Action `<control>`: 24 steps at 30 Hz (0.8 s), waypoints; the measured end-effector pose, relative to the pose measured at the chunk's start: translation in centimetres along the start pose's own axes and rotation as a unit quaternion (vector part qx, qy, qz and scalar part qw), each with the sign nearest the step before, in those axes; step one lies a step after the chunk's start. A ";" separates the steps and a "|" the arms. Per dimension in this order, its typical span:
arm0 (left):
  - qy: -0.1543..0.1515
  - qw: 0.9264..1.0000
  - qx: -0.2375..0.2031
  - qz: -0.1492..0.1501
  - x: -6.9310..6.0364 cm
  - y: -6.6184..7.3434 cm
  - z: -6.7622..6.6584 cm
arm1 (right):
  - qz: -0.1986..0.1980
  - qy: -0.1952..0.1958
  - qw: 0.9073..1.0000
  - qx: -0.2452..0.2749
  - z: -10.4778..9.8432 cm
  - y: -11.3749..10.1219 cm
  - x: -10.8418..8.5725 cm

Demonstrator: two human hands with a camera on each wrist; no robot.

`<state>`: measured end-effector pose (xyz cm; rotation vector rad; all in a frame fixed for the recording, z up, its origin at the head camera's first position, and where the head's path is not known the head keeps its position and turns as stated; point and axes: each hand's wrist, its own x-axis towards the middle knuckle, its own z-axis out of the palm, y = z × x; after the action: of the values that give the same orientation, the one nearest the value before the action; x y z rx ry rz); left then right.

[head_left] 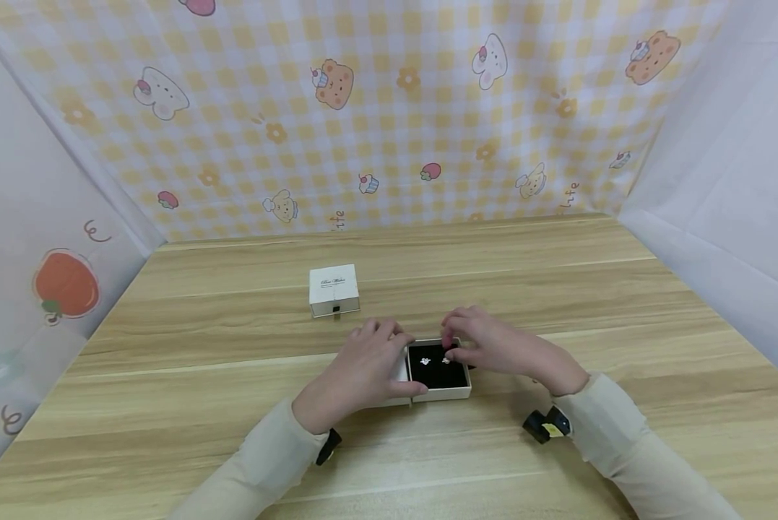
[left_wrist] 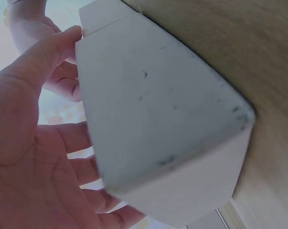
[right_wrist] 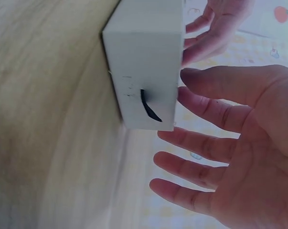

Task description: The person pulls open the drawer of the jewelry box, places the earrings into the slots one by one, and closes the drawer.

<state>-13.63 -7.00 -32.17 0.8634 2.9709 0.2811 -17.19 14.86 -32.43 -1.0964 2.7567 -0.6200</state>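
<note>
With a closed white box [head_left: 334, 287] standing at left, an open drawer box [head_left: 441, 395] is being gripped by the left hand [head_left: 370, 359], thumb at its near wall — likely light, stiff card, best held by the sides. Over its black pad [head_left: 430, 377], two studs [head_left: 425, 360], probably delicate and slippery, best taken by their rims, are being attended by the right hand [head_left: 493, 342] — whether one is being pinched cannot be told — while ample tabletop [head_left: 649, 325] is being offered rightward, edges well apart.
</note>
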 end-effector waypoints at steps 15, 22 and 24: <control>-0.009 1.000 -0.019 0.008 -0.3 -0.5 -0.7 | 0.064 -0.050 0.996 0.044 -1.3 -0.4 -0.8; -0.036 0.999 -0.032 0.007 -0.8 -1.0 -1.5 | 0.068 -0.076 0.994 0.050 -1.4 -0.4 -1.2; -0.047 0.998 -0.037 0.002 -1.0 -1.1 -1.7 | 0.074 -0.082 0.993 0.043 -1.4 -0.4 -1.3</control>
<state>-13.55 -8.72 -30.69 0.8496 2.8527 0.3384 -16.36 15.92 -31.00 -0.8726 2.6157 -0.5946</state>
